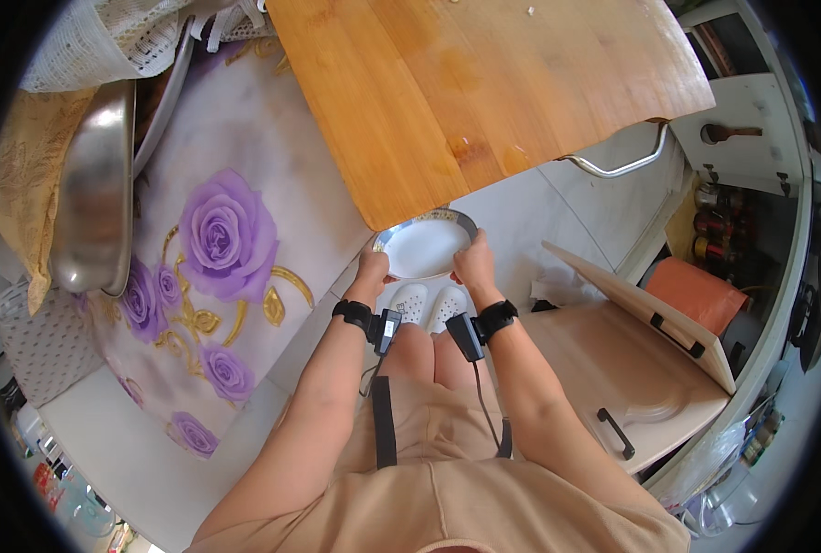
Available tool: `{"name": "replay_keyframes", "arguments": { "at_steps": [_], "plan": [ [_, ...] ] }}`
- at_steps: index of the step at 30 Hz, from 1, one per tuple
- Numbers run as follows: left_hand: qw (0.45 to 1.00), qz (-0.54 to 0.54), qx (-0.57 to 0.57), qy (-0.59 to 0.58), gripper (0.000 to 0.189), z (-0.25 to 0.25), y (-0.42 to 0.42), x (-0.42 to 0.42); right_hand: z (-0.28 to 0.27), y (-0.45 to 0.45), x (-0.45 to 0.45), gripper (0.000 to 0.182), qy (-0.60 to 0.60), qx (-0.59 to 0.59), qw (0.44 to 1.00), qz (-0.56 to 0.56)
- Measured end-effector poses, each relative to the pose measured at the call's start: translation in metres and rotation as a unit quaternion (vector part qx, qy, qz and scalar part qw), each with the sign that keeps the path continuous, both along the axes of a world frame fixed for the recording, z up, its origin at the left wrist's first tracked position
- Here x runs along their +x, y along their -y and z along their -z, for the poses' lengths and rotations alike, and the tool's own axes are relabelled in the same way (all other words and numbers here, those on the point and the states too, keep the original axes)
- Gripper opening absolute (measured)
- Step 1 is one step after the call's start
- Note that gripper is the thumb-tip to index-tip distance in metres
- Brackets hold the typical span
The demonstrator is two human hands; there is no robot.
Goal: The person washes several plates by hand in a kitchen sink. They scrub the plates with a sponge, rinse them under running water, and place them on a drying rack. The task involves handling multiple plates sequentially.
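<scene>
A white plate with a patterned blue and gold rim (424, 247) is held between both hands, above my white clogs (428, 305). My left hand (374, 268) grips its left edge, and my right hand (474, 263) grips its right edge. The plate's far edge lies close to the near corner of a wooden board (445, 90), which partly hides it. Both wrists carry black straps with small dark devices and cables.
To the left stands a table with a purple-rose cloth (227, 235), bearing a metal pan (96, 186) under cloths. Cabinet doors with black handles (614, 434) stand open at the right. A curved metal bar (618, 169) juts out under the board.
</scene>
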State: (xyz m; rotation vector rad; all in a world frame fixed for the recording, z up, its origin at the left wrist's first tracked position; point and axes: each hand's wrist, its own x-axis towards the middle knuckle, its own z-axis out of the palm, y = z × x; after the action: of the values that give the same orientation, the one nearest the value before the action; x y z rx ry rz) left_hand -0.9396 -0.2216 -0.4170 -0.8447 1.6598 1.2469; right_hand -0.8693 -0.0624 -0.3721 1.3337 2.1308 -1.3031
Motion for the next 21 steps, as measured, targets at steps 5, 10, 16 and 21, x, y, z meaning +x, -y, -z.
{"name": "replay_keyframes", "arguments": {
  "at_steps": [5,10,16,21],
  "plan": [
    [0.997,-0.021,0.032,-0.071,0.037,-0.03,-0.009,-0.01,-0.029,-0.005,-0.006,0.054,-0.065,0.002,0.998,0.023],
    [0.997,0.036,-0.019,-0.058,0.039,0.006,0.013,0.011,-0.018,-0.003,0.014,0.053,-0.011,-0.017,1.0,-0.003],
    [0.972,0.029,0.122,-0.198,0.04,-0.093,0.013,0.047,-0.119,0.007,0.074,0.059,-0.105,0.006,0.991,0.083],
    [0.923,0.121,0.253,-0.263,0.043,-0.229,0.009,0.09,-0.232,0.016,0.155,0.063,-0.194,0.092,0.966,0.146]
  ]
}}
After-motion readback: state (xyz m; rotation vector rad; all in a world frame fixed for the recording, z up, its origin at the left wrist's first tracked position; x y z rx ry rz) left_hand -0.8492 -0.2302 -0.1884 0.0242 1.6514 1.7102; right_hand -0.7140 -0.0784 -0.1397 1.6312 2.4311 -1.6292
